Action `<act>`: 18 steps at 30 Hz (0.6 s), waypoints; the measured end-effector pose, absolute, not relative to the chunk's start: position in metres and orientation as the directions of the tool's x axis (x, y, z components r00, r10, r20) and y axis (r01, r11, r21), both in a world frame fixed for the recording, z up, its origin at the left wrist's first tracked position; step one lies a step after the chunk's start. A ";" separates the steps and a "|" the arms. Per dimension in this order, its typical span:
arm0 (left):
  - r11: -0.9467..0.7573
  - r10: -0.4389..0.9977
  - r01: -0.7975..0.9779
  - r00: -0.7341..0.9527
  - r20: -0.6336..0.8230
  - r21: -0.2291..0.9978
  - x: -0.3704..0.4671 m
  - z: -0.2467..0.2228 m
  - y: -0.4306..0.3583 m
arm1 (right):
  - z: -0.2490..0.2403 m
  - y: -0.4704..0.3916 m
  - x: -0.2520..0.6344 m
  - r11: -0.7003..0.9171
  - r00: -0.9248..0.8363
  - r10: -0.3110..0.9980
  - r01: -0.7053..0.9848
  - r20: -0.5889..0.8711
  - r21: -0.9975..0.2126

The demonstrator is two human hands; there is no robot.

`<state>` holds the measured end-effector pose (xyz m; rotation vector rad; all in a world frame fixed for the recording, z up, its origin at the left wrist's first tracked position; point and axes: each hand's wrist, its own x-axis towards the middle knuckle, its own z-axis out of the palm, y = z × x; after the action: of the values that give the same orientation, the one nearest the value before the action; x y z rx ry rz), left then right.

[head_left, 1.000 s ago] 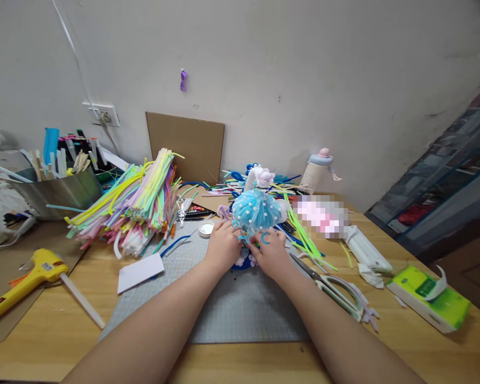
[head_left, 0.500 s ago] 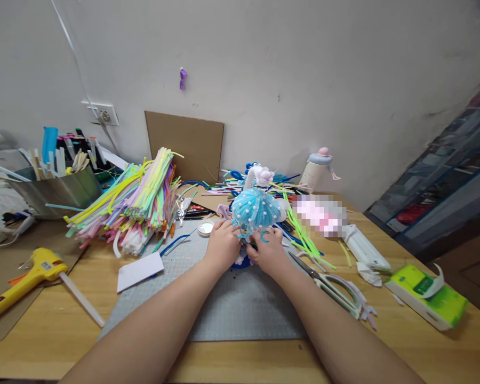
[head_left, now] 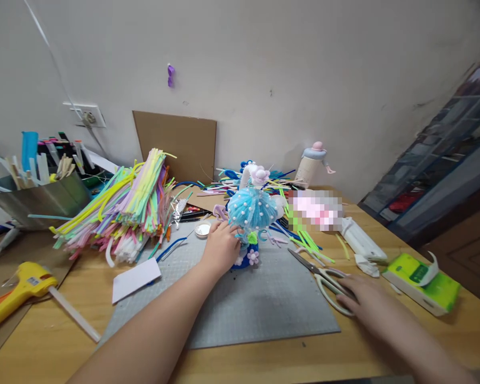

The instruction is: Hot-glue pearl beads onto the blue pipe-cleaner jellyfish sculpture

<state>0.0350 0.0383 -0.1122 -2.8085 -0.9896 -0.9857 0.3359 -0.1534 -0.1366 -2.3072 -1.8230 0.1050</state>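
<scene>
A blue pipe-cleaner craft (head_left: 253,208) with a domed, pearl-dotted top stands on the cutting mat. Its dark blue base (head_left: 246,261) carries a lilac flower (head_left: 253,257) and a green piece (head_left: 252,238). My left hand (head_left: 223,245) is closed round the craft's left side below the dome; the fingertips are partly hidden. Off to the right, my right hand (head_left: 362,296), slightly blurred, has its thumb and fingers at the handle loops of the scissors (head_left: 324,277). The scissors lie with their blades over the mat's right edge.
Grey cutting mat (head_left: 264,314) lies in front. A pipe-cleaner bundle (head_left: 132,213), a white card (head_left: 136,280) and a yellow glue gun (head_left: 28,282) are on the left. Green strips (head_left: 304,234), a tissue pack (head_left: 422,282) and a bottle (head_left: 310,164) are on the right.
My right hand has left the craft and moved right to the scissors' handles. My left hand stays on the craft, and its flower and green piece now show. The view has shifted slightly.
</scene>
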 end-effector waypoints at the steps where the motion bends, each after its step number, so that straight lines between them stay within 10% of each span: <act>1: -0.797 0.574 0.567 0.604 0.553 0.209 0.035 -0.111 0.037 | -0.141 -0.158 0.337 -0.219 0.234 0.970 0.957 0.059 -0.190; 13: -0.729 0.663 0.638 0.564 0.493 0.250 0.036 -0.106 0.025 | -0.103 -0.157 0.327 -0.257 0.215 0.966 0.804 -0.142 -0.536; 18: -0.738 0.646 0.639 0.576 0.502 0.217 0.036 -0.105 0.026 | -0.102 -0.163 0.293 -0.360 0.081 0.926 -0.116 -0.370 -0.926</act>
<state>0.0361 0.0256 -0.1054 -2.7986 -1.1410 -0.8990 0.2926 -0.1632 -0.1020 -1.4452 -0.8587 1.4420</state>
